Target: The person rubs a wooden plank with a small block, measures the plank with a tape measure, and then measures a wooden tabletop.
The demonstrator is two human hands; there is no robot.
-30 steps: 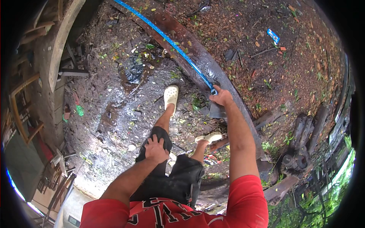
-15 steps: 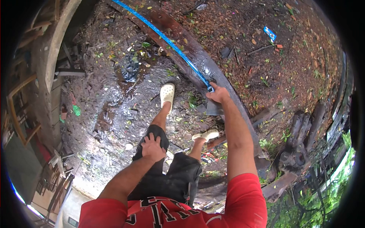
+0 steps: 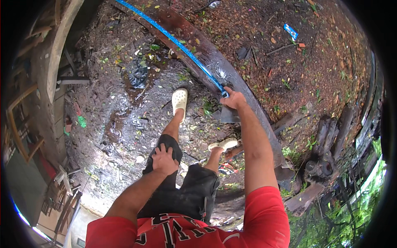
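Observation:
A long dark wet plank (image 3: pixel 250 96) lies across the ground, curved by the lens. Along its top runs the extended blue blade of a tape measure (image 3: pixel 182 47). My right hand (image 3: pixel 234 99) is closed around the tape's near end, at the plank's near edge. From under that hand sticks out a flat grey, straight-edged piece (image 3: pixel 230 115); whether the hand also grips it I cannot tell. My left hand (image 3: pixel 165 160) rests with spread fingers on my left knee, over the black shorts (image 3: pixel 159 192).
Cream clogs (image 3: pixel 180 100) stand on muddy, littered ground. Cut logs (image 3: pixel 326 136) and a block-like dark object (image 3: pixel 318 167) lie at right. A blue wrapper (image 3: pixel 290 31) lies beyond the plank. Wooden posts (image 3: pixel 58 53) and frames stand at left.
The view has shifted slightly, so the scene sits a little further left and up. My right hand stays on the tape measure and my left hand on the knee.

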